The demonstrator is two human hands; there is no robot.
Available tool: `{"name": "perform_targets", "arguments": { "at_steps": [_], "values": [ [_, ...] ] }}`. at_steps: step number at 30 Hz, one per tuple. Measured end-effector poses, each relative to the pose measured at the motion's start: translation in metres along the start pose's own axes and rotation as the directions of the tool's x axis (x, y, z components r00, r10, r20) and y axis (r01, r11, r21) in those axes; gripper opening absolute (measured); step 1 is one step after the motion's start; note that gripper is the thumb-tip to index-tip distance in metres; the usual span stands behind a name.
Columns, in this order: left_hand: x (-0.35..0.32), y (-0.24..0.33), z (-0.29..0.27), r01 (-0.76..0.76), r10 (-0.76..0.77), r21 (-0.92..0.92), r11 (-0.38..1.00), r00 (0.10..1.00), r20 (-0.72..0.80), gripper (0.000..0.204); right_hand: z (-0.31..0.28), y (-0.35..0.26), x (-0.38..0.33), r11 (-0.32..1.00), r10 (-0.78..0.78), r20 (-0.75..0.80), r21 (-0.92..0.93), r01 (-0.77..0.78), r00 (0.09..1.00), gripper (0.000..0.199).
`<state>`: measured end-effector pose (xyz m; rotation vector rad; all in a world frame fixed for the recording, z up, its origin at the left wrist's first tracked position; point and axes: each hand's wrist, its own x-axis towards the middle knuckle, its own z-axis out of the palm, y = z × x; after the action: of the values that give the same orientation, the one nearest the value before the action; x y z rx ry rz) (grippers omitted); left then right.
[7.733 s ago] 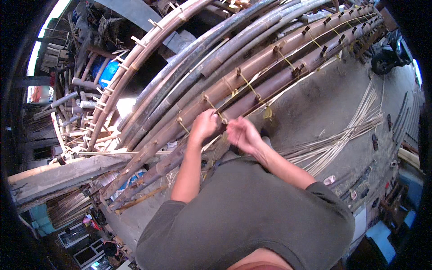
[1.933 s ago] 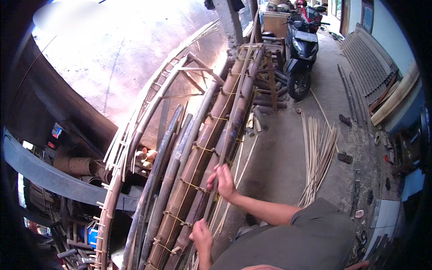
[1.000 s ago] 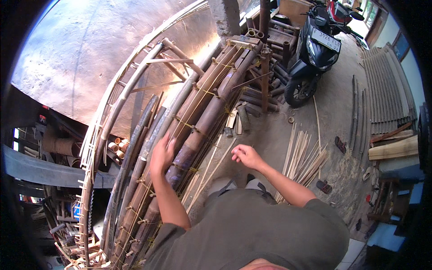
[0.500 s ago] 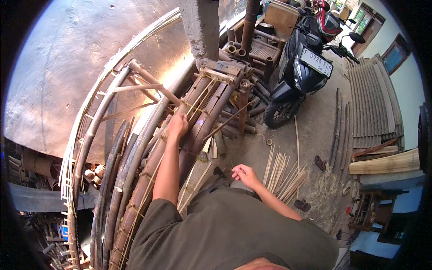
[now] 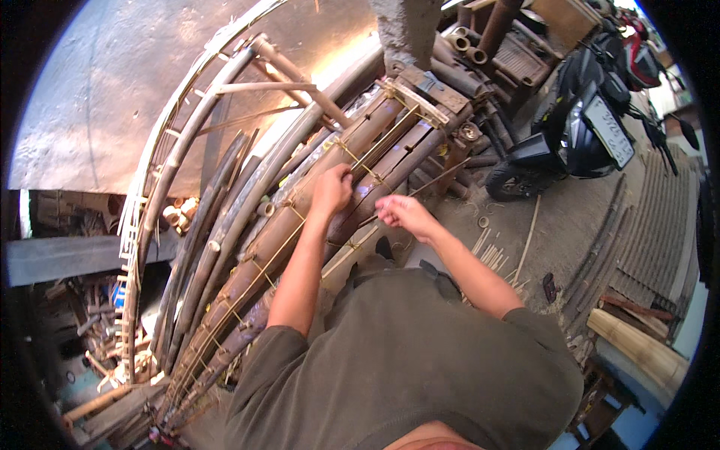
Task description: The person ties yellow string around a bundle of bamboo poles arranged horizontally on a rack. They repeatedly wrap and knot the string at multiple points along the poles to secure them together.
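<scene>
Two long brown bamboo poles [image 5: 264, 240] run side by side from the lower left to a wooden end block [image 5: 435, 91]. Thin yellowish strips [image 5: 386, 136] stretch along them, with ties crossing at intervals. My left hand [image 5: 331, 189] is over the poles with its fingers curled closed; whatever it grips is hidden. Just right of the poles, my right hand [image 5: 409, 214] is raised with its fingertips pinched together. Anything between those fingertips is too small to make out. A thin stick [image 5: 442, 174] passes close behind the right hand.
A curved bamboo frame [image 5: 169, 154] and more poles [image 5: 225, 229] crowd the left side. A concrete post [image 5: 405, 34] rises behind the end block. To the right stand a dark motorbike [image 5: 577, 127], split sticks [image 5: 491, 255] on the floor and corrugated sheets [image 5: 656, 217].
The view has swung, shifting the scene rightward. My right hand has come up from beside my lap to the poles, nearer my left hand, which stays over them.
</scene>
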<state>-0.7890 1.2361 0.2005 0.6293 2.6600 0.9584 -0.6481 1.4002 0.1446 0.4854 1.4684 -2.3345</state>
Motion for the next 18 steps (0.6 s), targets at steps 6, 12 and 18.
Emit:
{"name": "perform_targets", "arguments": {
  "at_steps": [6,12,18],
  "values": [
    [0.004,0.031,0.043,0.239,-0.204,0.190,0.952,0.961,-0.187,0.026,0.036,-0.046,0.062,0.622,-0.383,-0.509,0.474,0.623,0.771,0.024],
    [0.003,0.002,0.069,-0.081,0.131,0.107,0.991,0.761,-0.635,0.023,0.092,-0.131,0.106,-0.150,-0.184,0.534,-0.845,0.514,0.825,0.047],
    [0.001,0.020,0.056,0.168,-0.128,0.101,0.981,0.938,-0.321,0.023,0.061,-0.157,0.182,0.683,-0.002,0.483,-0.639,0.355,0.876,0.052]
  ]
}}
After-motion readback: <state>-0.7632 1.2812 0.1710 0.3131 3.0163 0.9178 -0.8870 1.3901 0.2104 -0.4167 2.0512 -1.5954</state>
